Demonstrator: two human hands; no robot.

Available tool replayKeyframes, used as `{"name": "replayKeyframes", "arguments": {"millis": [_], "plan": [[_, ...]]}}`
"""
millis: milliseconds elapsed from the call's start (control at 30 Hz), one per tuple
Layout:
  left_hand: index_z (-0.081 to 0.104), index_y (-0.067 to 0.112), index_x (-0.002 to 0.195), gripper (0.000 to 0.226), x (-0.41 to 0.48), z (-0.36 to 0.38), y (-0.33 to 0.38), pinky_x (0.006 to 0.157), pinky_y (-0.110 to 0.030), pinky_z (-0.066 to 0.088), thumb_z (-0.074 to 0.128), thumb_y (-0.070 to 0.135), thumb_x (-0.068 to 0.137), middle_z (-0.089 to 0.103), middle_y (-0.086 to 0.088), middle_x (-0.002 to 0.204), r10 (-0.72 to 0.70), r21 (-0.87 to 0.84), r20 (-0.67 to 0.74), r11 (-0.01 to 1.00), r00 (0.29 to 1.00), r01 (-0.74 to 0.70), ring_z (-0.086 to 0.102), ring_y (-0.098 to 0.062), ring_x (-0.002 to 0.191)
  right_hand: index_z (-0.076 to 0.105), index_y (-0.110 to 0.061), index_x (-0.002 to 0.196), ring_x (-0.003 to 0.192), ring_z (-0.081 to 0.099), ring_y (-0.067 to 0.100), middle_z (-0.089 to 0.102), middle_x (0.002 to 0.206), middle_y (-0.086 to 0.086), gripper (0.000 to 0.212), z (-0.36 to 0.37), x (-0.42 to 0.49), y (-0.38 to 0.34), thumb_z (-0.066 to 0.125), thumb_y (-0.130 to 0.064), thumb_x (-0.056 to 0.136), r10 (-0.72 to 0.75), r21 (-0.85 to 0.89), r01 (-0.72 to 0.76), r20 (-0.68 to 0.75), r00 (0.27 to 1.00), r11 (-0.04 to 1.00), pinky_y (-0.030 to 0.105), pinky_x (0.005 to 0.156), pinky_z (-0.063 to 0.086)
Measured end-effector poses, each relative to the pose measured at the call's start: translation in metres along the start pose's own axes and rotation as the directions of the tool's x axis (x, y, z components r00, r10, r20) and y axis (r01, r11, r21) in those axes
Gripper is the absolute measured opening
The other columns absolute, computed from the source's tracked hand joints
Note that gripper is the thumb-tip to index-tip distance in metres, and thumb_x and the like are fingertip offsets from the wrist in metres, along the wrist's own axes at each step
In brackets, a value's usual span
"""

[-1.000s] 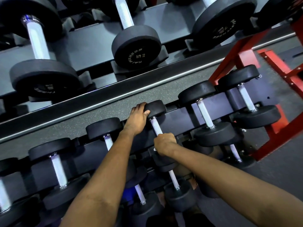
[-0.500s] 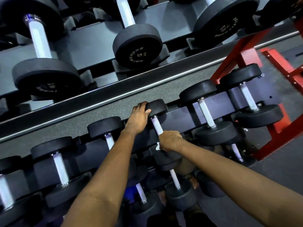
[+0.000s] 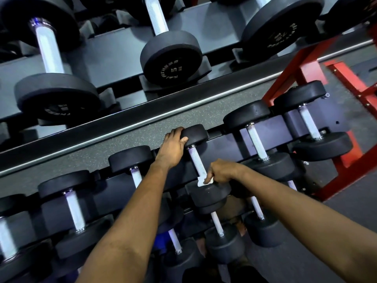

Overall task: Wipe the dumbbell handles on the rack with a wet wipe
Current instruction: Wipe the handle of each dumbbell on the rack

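Head view shows left hand (image 3: 173,149), grip curled over the far head of a dumbbell (image 3: 196,134) on the rack (image 3: 224,145), and right hand (image 3: 224,172), grip pinching a wet wipe (image 3: 204,182), seemingly against its handle (image 3: 196,161).

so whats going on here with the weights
A person is cleaning a small dumbbell on the rack. The left hand grips the dumbbell's upper head, which seems to steady it. The right hand pinches a white wipe against the lower end of the handle. The neighbouring dumbbells sit untouched in their slots.
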State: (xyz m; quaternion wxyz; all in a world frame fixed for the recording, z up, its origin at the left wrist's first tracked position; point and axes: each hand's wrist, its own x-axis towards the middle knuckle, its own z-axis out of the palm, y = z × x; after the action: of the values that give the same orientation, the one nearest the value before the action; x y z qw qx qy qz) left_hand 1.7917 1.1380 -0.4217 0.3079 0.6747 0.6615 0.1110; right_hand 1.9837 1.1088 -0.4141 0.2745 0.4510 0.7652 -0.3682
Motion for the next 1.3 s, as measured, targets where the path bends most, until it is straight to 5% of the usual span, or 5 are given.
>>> {"name": "replayKeyframes", "arguments": {"millis": [467, 767, 900, 1033, 1300], "plan": [[0.033, 0.010, 0.149, 0.047, 0.003, 0.002, -0.002, 0.117, -0.045, 0.026, 0.039, 0.028, 0.106, 0.041, -0.017, 0.149, -0.008, 0.016, 0.002, 1.000, 1.000, 0.008, 0.035, -0.035, 0.137, 0.072, -0.014, 0.083, 0.094, 0.067, 0.028, 0.072, 0.095, 0.012, 0.015, 0.037, 0.061, 0.032, 0.058, -0.009, 0.086, 0.465, 0.750, -0.192, -0.170, 0.869, 0.633, 0.033, 0.084, 0.051], [0.034, 0.008, 0.148, 0.045, 0.002, 0.003, -0.001, 0.115, -0.043, 0.030, 0.039, 0.026, 0.106, 0.043, -0.017, 0.146, 0.014, 0.032, -0.010, 0.999, 1.000, -0.013, 0.038, -0.034, 0.134, 0.065, -0.005, 0.078, 0.074, 0.048, 0.018, 0.054, 0.074, 0.007, 0.015, 0.031, 0.061, 0.039, 0.052, 0.002, 0.082, 0.274, 0.658, -0.173, -0.053, 0.960, 0.733, 0.027, 0.065, 0.036], [0.035, 0.008, 0.147, 0.044, 0.001, 0.002, 0.000, 0.115, -0.042, 0.029, 0.039, 0.025, 0.106, 0.043, -0.018, 0.145, 0.018, 0.031, -0.020, 0.999, 1.000, -0.017, 0.038, -0.034, 0.133, 0.048, -0.014, 0.059, 0.074, 0.047, 0.022, 0.048, 0.063, 0.003, 0.028, 0.021, 0.044, 0.012, 0.050, -0.003, 0.084, 0.395, 0.617, -0.238, -0.130, 0.909, 0.751, 0.026, 0.061, 0.036], [0.035, 0.007, 0.147, 0.044, 0.000, 0.002, 0.003, 0.114, -0.041, 0.028, 0.040, 0.024, 0.106, 0.043, -0.018, 0.145, 0.013, 0.033, -0.024, 0.999, 1.000, -0.012, 0.038, -0.034, 0.133, 0.070, -0.011, 0.107, 0.106, 0.064, 0.034, 0.070, 0.109, 0.013, 0.025, 0.035, 0.024, -0.027, 0.059, -0.020, 0.087, 0.534, 0.541, -0.319, -0.303, 0.789, 0.779, 0.035, 0.086, 0.051], [0.035, 0.006, 0.147, 0.045, 0.000, 0.002, 0.003, 0.113, -0.041, 0.027, 0.040, 0.024, 0.106, 0.043, -0.019, 0.145, 0.007, 0.043, -0.021, 0.999, 1.000, -0.006, 0.038, -0.036, 0.133, 0.064, -0.019, 0.108, 0.082, 0.066, 0.028, 0.070, 0.088, 0.007, 0.025, 0.065, 0.019, -0.068, 0.055, -0.007, 0.088, 0.500, 0.422, -0.286, -0.587, 0.637, 0.860, 0.037, 0.077, 0.044]]}}
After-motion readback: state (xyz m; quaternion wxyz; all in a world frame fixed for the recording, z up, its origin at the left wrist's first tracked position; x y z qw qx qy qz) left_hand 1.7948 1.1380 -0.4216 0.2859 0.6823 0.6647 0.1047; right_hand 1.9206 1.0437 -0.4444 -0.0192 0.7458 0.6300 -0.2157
